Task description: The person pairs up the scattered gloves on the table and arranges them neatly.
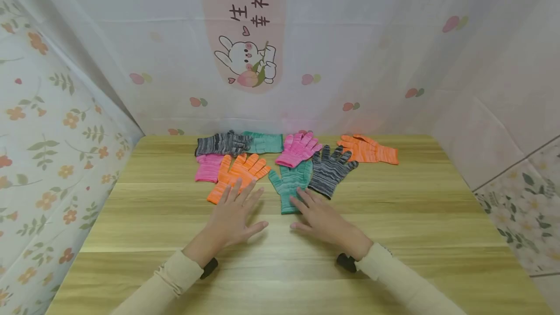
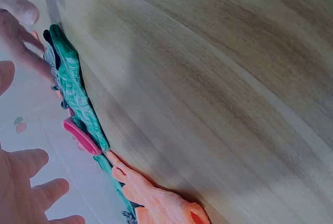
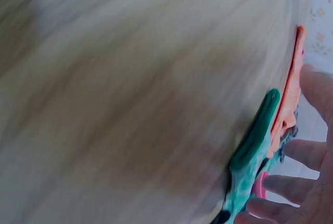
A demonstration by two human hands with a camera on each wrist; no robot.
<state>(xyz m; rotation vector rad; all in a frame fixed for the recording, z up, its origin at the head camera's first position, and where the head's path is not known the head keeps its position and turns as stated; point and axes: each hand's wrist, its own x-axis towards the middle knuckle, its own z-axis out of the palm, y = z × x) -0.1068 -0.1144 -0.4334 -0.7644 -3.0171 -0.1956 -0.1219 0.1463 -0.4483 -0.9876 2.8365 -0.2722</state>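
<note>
Fingers spread, my left hand [image 1: 234,215] hovers by the cuff of an orange knit glove [image 1: 242,171]; in the left wrist view it shows raised off the table. My right hand [image 1: 325,218] has its fingers extended by the cuff of a teal glove [image 1: 288,188]; whether they touch it I cannot tell. A pink glove [image 1: 299,148] overlaps the teal one's fingers. Just right lies a grey-black striped glove [image 1: 330,169], near another orange glove [image 1: 372,150]. Back left, a second striped glove [image 1: 220,144] lies across a pink glove [image 1: 209,168] and another teal glove [image 1: 268,143].
A wood-grain table [image 1: 153,237] carries all the gloves toward its back edge. Behind it hangs a white printed curtain [image 1: 341,62], with a floral cloth [image 1: 52,111] at the left. Each wrist bears a small black device [image 1: 345,262].
</note>
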